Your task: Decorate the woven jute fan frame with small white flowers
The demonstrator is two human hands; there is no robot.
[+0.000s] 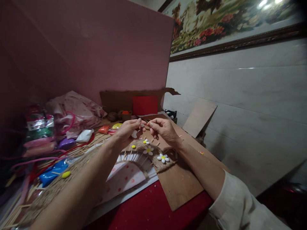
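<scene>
My left hand (130, 128) is closed in a pinch, with a soft white lump of what looks like modelling clay (134, 134) showing by its fingers. My right hand (164, 130) pinches close to the left fingertips; whatever is between its fingers is too small to make out. Below both hands lies an arch woven from twine and thin sticks (127, 146). White-petalled flowers with yellow centres, such as the right-hand flower (163, 158), sit on its right end. A yellow disc (66, 174) rests on the left part, partly beside my forearm.
Bags of coloured clay, including a blue bag (53, 172) and a white bag (84, 135), lie at left near a pink crumpled plastic bag (74, 110). A brown board (179, 187) covers part of the red tabletop (144, 207). A red card (145, 105) stands behind.
</scene>
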